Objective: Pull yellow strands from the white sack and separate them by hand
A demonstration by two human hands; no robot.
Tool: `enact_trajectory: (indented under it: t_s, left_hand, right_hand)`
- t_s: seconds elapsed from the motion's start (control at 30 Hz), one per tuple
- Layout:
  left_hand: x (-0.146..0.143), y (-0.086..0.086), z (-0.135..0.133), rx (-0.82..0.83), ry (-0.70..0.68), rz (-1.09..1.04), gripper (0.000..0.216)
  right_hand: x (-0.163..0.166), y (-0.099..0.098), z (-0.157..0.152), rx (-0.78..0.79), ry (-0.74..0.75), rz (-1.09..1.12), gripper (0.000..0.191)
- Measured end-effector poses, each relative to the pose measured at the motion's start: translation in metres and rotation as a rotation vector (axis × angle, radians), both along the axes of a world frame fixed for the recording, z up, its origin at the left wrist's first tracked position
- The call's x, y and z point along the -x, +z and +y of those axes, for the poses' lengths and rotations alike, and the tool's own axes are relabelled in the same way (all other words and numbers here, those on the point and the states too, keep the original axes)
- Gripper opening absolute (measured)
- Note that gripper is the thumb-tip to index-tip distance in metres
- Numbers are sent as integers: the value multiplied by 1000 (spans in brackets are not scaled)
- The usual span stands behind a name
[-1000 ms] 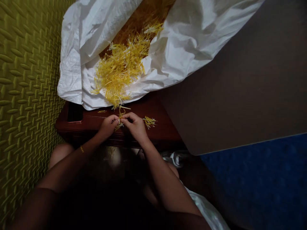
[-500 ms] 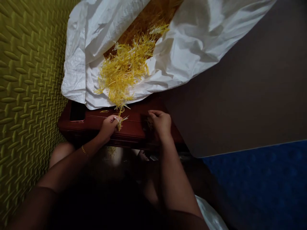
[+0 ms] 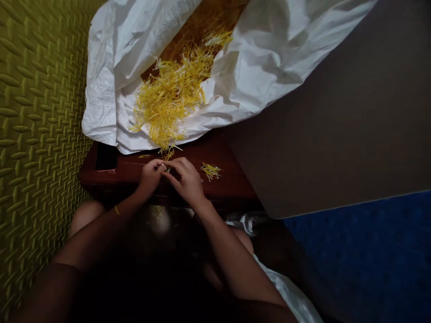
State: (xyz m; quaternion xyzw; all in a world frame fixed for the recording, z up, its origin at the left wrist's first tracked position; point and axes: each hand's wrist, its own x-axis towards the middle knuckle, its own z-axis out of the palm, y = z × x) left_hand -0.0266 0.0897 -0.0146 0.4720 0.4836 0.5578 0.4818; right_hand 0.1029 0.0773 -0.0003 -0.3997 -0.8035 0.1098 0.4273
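My left hand (image 3: pixel 150 177) and my right hand (image 3: pixel 185 177) meet above a dark reddish-brown wooden table (image 3: pixel 134 177). Both pinch a small pale flower piece (image 3: pixel 164 167), mostly hidden by my fingers. Just beyond them, a heap of narrow yellow petals (image 3: pixel 168 103) lies on a crumpled white woven sack (image 3: pixel 101 89), with a few strands trailing to the table edge. A small tuft of yellow petals (image 3: pixel 210 171) lies on the table to the right of my right hand.
A green embossed foam mat (image 3: pixel 40 134) runs along the left. A large grey-brown board (image 3: pixel 319 121) slants across the right, above a blue mat (image 3: pixel 360 260). White plastic (image 3: pixel 289 294) lies beside my right leg.
My right hand has moved left from over the small tuft and rejoined my left hand. The strands seen hanging from my left hand are no longer visible.
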Motion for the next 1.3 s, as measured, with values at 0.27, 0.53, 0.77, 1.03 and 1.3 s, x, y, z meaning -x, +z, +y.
enact_trajectory:
  t_s: [0.27, 0.53, 0.77, 1.03, 1.3]
  left_hand:
    - [1, 11, -5, 163, -3, -226, 14]
    - [0, 5, -2, 99, 0, -190, 15]
    - [1, -1, 0, -41, 25, -74, 20]
    - [1, -5, 2, -77, -21, 55, 19]
    - [2, -4, 2, -91, -52, 115, 14]
  right_hand:
    - [-3, -14, 14, 260, -41, 305, 13]
    - [1, -18, 14, 380, 5, 455, 24]
    - [1, -18, 17, 468, -22, 479, 20]
    - [-5, -17, 19, 383, -46, 405, 11]
    - [-2, -14, 16, 375, -73, 432, 14]
